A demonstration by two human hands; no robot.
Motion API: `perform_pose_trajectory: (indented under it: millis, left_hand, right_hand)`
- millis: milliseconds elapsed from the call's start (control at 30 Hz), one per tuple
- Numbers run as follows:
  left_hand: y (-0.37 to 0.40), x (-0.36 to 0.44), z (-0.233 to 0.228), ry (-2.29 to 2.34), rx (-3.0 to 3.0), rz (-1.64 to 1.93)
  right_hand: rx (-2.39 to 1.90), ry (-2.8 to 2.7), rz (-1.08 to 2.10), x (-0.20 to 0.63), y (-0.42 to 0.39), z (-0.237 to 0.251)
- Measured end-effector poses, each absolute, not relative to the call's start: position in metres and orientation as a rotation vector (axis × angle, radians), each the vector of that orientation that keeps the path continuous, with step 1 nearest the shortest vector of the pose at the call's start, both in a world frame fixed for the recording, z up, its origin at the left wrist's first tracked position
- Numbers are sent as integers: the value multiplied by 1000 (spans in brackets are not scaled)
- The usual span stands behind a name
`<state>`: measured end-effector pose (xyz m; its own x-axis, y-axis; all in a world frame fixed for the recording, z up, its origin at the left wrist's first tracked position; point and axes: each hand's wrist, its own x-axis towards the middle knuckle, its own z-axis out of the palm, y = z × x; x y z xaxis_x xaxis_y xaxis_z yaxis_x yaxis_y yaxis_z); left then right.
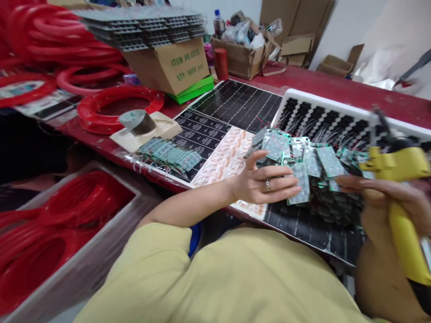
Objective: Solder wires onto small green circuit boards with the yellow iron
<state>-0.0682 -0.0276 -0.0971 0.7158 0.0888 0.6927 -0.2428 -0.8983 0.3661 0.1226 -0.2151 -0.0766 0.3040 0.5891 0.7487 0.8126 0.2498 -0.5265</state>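
My left hand (pixel 271 183) has its fingers stretched to the right and its thumb raised apart. Its fingertips lie on the left part of a small green-edged circuit board (pixel 303 179). Behind that board is a heap of similar circuit boards (pixel 326 161) with thin wires. My right hand (pixel 400 197), blurred, is wrapped round a yellow soldering gun (pixel 406 242). The tool's dark front end points up, over a white foam tray (pixel 343 107). One finger of the right hand reaches left to the heap's edge.
Dark panels (pixel 235 101) and an orange-printed sheet (pixel 222 157) cover part of the red table (pixel 303 83). A row of circuit boards (pixel 171 154) lies left, near a solder spool (pixel 136 122) and red tubing coils (pixel 97 110). Stacked boards top a carton (pixel 182 67).
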Motion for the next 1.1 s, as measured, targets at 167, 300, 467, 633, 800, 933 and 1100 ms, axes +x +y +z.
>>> perform_pose_trajectory:
  millis: [167,300,467,633,800,933,1100]
  left_hand:
    - [-58,-40,-91,-214,2311,1087]
    - [-71,-43,-86,-227,2396,1435]
    - [-68,-47,-72,242,1884,1164]
    - [-75,-33,-55,217,1726,771]
    - [-81,-21,-43,304,1742,909]
    - [-79,-12,-40,332,1713,846]
    - [-80,-5,-53,333,1630,896]
  right_hand:
    - [-1330,-1462,-348,115,-216,-77]
    - [-1255,-1298,-457,115,-216,-78]
    - [-1223,-1277,-464,120,-225,-79]
    - [-1248,-1380,-489,111,-228,-75]
    - [-1264,-1487,-555,104,-229,-69]
    - [-1272,-1515,-534,104,-231,-73]
    - [-1261,-1432,-504,107,-229,-81]
